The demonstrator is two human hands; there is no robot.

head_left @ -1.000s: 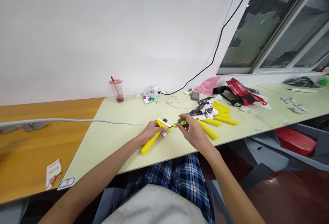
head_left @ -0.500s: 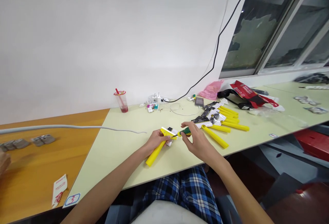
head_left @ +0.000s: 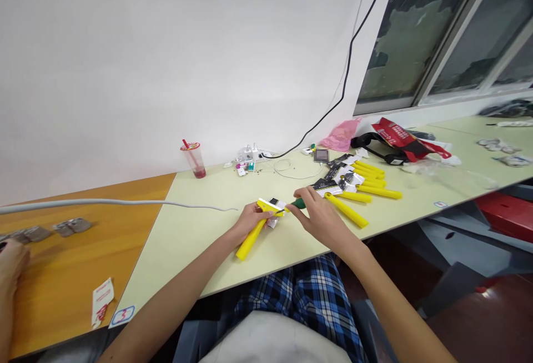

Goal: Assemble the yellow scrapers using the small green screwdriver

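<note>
My left hand [head_left: 250,220] is closed round the head of a yellow T-shaped tool that looks like a scraper [head_left: 250,241]. The tool's handle slants down toward the table's front edge. A black and white card in clear wrapping [head_left: 275,221] shows behind its head; I cannot tell whether it is attached. In my right hand [head_left: 313,212] is a screwdriver with a green handle [head_left: 298,203], pinched by the fingers. Its shaft points left and its tip is at the tool's head; the exact contact is too small to see. Several similar yellow tools [head_left: 347,211] lie to the right, with black and white cards.
A plastic cup with a red straw [head_left: 195,162] stands near the wall. Behind my hands are a power strip [head_left: 250,155], a white cable and a small screen device [head_left: 321,155]. Pink and red bags lie at the right. Another person's hand [head_left: 14,260] is at far left.
The view has shifted slightly. The screwdriver in my right hand has turned a little, its tip still at the yellow tool's head. The other person's hand has come further into view.
</note>
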